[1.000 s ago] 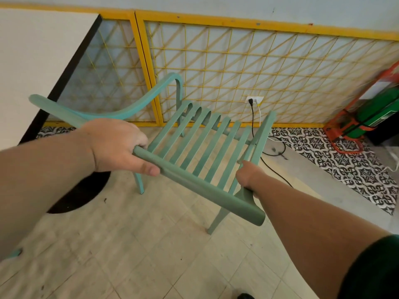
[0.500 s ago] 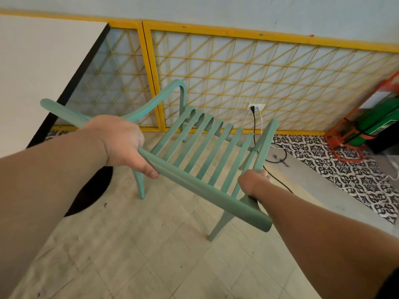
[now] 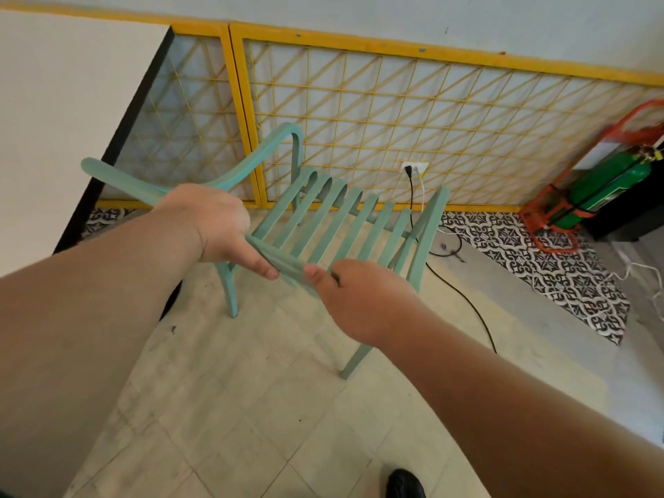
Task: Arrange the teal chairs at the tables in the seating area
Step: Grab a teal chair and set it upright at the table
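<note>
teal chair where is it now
Head view, centre: teal chair before the yellow lattice panel, right of the white table, left hand and right hand holding its top rail.

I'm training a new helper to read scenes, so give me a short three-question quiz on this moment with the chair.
1. True or false: the left hand and the right hand both grip the chair at its back.
2. On which side of the chair does the table stand? A) left B) right C) out of view
3. Fill in: the cylinder is coloured ___.
Key: 1 true; 2 A; 3 green.
</note>
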Motion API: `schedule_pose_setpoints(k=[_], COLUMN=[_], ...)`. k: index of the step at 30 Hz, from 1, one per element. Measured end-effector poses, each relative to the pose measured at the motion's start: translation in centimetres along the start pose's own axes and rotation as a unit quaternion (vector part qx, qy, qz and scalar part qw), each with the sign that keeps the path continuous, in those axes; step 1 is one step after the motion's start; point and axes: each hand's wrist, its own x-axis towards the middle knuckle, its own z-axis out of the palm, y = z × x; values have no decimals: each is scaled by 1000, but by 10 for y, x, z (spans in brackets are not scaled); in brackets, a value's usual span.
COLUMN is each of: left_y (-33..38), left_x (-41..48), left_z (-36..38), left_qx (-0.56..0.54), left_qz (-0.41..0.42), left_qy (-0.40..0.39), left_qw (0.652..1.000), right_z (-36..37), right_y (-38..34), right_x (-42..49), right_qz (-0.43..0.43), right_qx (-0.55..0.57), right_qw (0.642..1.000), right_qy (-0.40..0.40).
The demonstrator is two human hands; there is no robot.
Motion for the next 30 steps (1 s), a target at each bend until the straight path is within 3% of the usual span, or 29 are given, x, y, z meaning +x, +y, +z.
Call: schedule_pose_setpoints(k=[13, 23, 30], left_y=[7, 33, 65], left_x=[-4, -10, -17], left_z=[-3, -5, -1], left_qx=[-24, -24, -87], left_qz=[-21, -59, -103], left_qy=[12, 8, 33], left_qw=[999, 998, 990], right_z=[4, -5, -20], right_y=[7, 35, 68], right_x=[14, 11, 10], right_qz=[4, -29, -51], right_qx=[-64, -80, -129], right_qw=[995, 993, 988], right_qy=[79, 82, 72])
